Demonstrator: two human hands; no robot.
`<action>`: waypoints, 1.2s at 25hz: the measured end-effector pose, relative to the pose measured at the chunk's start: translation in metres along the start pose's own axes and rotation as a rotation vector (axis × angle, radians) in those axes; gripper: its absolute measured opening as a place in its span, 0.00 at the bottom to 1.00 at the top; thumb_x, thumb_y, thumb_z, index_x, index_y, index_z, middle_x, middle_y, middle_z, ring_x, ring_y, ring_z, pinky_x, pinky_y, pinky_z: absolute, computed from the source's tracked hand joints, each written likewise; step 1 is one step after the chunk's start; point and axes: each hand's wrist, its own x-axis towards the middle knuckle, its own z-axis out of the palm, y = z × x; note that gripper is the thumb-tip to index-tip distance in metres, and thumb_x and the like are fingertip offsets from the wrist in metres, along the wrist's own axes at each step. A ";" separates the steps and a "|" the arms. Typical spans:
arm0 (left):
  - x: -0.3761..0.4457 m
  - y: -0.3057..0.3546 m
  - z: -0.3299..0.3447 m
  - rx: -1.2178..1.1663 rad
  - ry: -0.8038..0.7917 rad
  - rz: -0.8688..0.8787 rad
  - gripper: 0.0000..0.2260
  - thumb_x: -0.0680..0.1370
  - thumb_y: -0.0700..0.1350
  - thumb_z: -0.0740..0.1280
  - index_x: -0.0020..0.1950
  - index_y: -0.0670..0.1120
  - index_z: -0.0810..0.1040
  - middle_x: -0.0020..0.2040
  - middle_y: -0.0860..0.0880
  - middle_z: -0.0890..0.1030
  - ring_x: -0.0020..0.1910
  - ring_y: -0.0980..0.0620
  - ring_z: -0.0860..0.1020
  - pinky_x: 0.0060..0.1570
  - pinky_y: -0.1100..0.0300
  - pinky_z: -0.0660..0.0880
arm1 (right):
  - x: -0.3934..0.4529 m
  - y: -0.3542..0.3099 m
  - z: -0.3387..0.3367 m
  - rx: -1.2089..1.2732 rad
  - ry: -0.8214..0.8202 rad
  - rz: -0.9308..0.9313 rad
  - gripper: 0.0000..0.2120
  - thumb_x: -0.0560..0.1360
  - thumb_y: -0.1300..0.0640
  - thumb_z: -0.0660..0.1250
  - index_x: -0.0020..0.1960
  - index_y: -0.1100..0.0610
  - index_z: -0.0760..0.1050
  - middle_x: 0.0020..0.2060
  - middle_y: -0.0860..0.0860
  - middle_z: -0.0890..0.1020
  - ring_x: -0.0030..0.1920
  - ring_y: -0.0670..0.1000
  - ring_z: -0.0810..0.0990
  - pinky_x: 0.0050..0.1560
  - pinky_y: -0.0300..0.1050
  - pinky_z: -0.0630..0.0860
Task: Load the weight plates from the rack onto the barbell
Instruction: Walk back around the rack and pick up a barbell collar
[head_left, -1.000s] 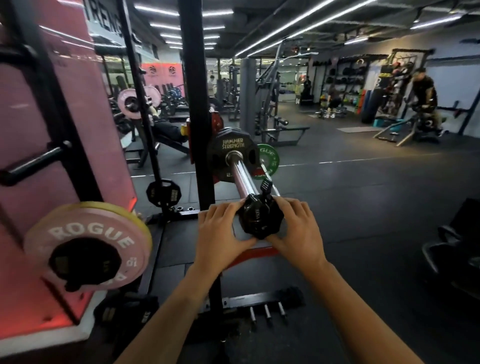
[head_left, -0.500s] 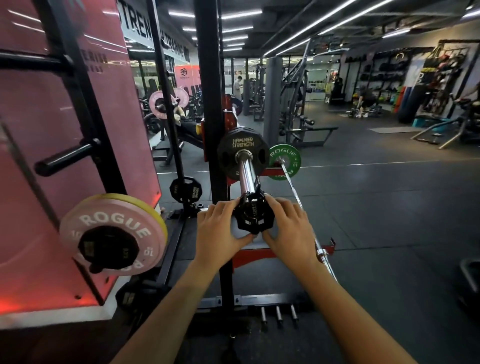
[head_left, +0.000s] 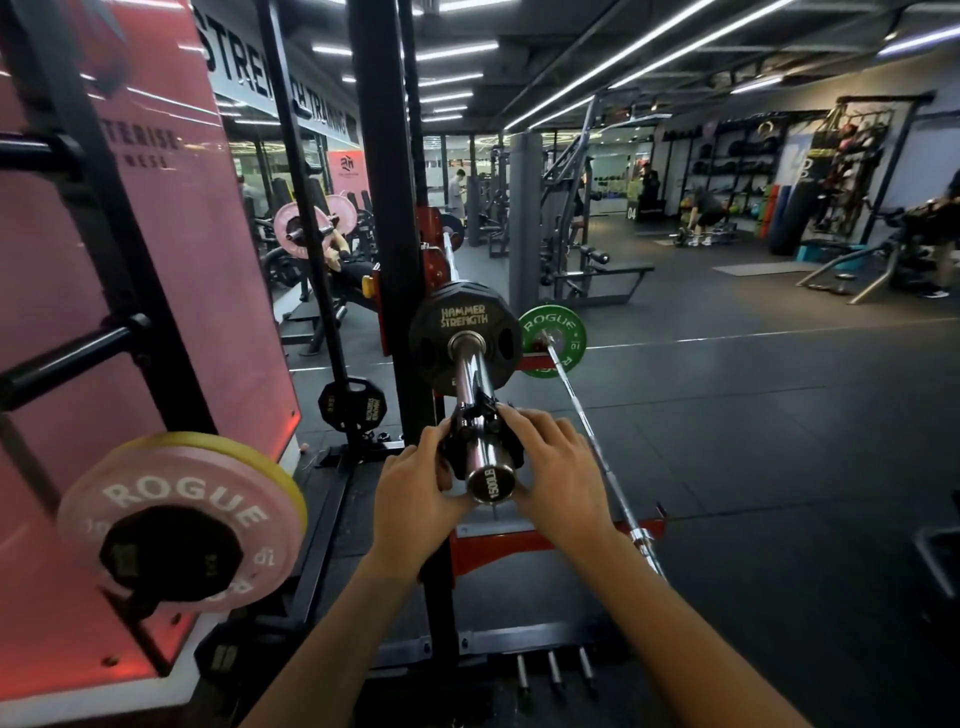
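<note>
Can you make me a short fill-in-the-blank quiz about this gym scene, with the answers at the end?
1. Both hands, the left hand and the right hand, hold a black ____ on the barbell sleeve.
2. The black plate already on the bar reads Hammer ____.
3. The small plate on the second bar at floor level is ____ in colour.
4. The end cap of the bar reads 1500 ____.

Answers: collar; Strength; green; LB

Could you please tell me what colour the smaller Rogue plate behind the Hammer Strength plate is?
Green plate with white lettering; head view.
</note>
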 end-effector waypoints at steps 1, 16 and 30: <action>0.009 -0.006 0.006 -0.021 -0.003 -0.009 0.34 0.67 0.59 0.75 0.69 0.55 0.66 0.40 0.57 0.79 0.40 0.60 0.78 0.47 0.50 0.78 | 0.008 0.004 0.006 -0.002 -0.013 0.000 0.39 0.67 0.53 0.76 0.74 0.49 0.64 0.64 0.47 0.75 0.59 0.50 0.74 0.58 0.48 0.74; 0.125 -0.080 0.065 -0.174 -0.078 -0.069 0.31 0.66 0.65 0.66 0.65 0.52 0.69 0.36 0.59 0.78 0.38 0.59 0.79 0.43 0.51 0.78 | 0.114 0.052 0.083 0.146 -0.023 0.078 0.35 0.70 0.44 0.68 0.74 0.53 0.63 0.66 0.48 0.75 0.62 0.51 0.74 0.60 0.47 0.74; 0.153 -0.098 0.077 -0.117 -0.140 -0.126 0.34 0.66 0.64 0.61 0.69 0.51 0.69 0.42 0.57 0.78 0.42 0.56 0.78 0.40 0.60 0.75 | 0.158 0.085 0.125 -0.015 0.038 -0.044 0.39 0.67 0.53 0.75 0.75 0.54 0.63 0.65 0.52 0.74 0.55 0.54 0.72 0.51 0.52 0.76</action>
